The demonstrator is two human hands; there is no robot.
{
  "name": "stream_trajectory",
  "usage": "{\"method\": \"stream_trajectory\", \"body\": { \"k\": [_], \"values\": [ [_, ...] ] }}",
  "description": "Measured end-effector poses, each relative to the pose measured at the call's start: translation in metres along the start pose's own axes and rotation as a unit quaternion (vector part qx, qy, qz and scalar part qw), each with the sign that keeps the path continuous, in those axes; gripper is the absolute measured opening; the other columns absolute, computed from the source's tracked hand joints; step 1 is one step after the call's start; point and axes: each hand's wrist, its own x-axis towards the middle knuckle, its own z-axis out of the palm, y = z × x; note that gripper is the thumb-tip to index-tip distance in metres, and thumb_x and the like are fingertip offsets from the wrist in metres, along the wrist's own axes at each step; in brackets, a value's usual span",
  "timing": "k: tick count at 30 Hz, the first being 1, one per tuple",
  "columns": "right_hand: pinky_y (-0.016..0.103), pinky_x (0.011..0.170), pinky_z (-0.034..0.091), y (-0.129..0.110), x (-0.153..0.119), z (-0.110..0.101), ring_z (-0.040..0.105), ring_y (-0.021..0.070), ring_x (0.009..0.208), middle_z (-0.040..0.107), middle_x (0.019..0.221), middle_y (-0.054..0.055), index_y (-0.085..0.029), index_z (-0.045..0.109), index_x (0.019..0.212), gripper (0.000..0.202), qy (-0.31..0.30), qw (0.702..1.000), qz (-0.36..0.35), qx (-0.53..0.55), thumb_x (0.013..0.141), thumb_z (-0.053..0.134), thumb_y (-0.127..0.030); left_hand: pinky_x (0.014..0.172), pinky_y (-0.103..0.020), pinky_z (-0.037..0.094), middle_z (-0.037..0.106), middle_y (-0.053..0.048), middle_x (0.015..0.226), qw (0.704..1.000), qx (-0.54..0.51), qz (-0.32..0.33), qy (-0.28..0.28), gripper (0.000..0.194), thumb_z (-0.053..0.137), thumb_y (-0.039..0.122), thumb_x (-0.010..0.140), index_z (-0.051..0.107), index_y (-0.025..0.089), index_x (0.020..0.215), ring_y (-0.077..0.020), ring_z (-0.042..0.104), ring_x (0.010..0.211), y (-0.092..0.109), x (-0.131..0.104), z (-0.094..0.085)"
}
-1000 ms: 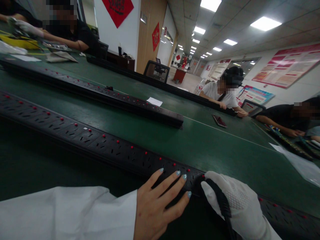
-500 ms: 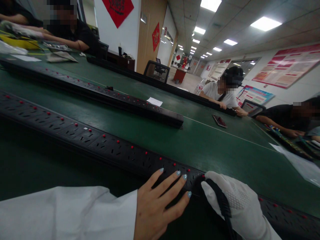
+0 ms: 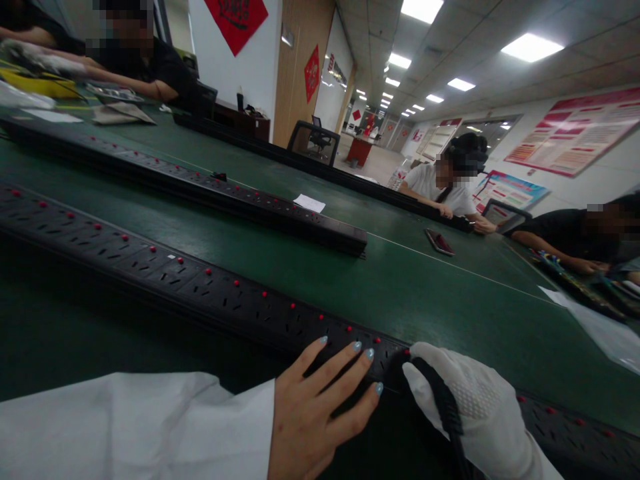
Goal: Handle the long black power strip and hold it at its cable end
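Observation:
A long black socket strip (image 3: 215, 293) with red dots along its far edge runs diagonally across the green table. My bare left hand (image 3: 325, 407) rests on its near side, fingers spread, nothing gripped. Right of it, my right hand (image 3: 465, 407), in a white dotted glove, is closed around a black plug with a cable (image 3: 453, 420). The plug's front end is against the strip's face, beside a red dot; its contact with the sockets is hidden. The strip continues to the right beyond the glove.
Behind lies a second black strip (image 3: 250, 200), with a white paper slip (image 3: 309, 203) beside it. Farther off are a third strip (image 3: 310, 167) and a phone (image 3: 439, 241). Several people work around the table. A white sheet (image 3: 595, 327) lies at right.

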Motion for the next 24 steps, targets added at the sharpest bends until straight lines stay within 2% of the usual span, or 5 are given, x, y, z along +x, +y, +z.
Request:
{"method": "stream_trajectory", "body": {
  "k": [5,12,17,22,24],
  "values": [
    [0.026,0.058,0.044,-0.001,0.001,-0.001,0.063,0.0146,0.060,0.070,0.074,0.005,-0.015,0.066,0.086,0.028,0.011,1.000,-0.003,-0.011,0.089,0.050,-0.038,0.107,-0.047,0.006,0.042,-0.009,0.141,1.000,-0.001,-0.011,0.027,0.038,0.041,0.022,0.093,0.046,0.021,0.131,-0.0244,0.028,0.135,0.002,0.002,-0.001],
    [0.023,0.058,0.043,-0.003,0.003,-0.004,0.063,0.0129,0.060,0.070,0.073,0.004,-0.016,0.066,0.085,0.025,0.005,1.000,-0.005,-0.010,0.089,0.051,-0.036,0.105,-0.050,0.004,0.029,-0.012,0.149,0.998,0.023,0.011,-0.064,0.068,0.062,0.027,0.078,0.033,0.020,0.139,-0.0288,0.022,0.136,-0.001,0.001,-0.011],
    [0.024,0.054,0.040,-0.006,0.003,-0.007,0.060,0.0120,0.056,0.069,0.071,0.003,-0.018,0.067,0.083,0.033,-0.007,0.999,0.003,-0.042,0.090,0.047,-0.042,0.104,-0.051,0.010,0.028,-0.011,0.149,0.997,0.035,0.017,-0.070,0.065,0.057,0.029,0.082,0.031,0.021,0.140,-0.0286,0.021,0.136,-0.001,0.000,-0.014],
    [0.025,0.049,0.034,-0.005,0.004,-0.014,0.056,0.0119,0.050,0.068,0.067,0.001,-0.020,0.067,0.082,0.031,-0.049,0.992,-0.006,-0.114,0.088,0.050,-0.045,0.103,-0.052,0.016,0.029,-0.012,0.148,0.996,0.038,0.019,-0.077,0.065,0.057,0.030,0.083,0.030,0.021,0.141,-0.0303,0.024,0.135,-0.002,0.000,-0.015],
    [0.025,0.050,0.035,-0.001,0.006,-0.023,0.056,0.0123,0.050,0.067,0.066,0.001,-0.020,0.066,0.081,0.029,-0.025,0.992,0.001,-0.120,0.087,0.051,-0.044,0.103,-0.052,0.019,0.028,-0.012,0.149,0.996,0.035,0.021,-0.076,0.065,0.058,0.030,0.083,0.031,0.020,0.141,-0.0311,0.025,0.135,-0.002,0.001,-0.016]
  ]
}}
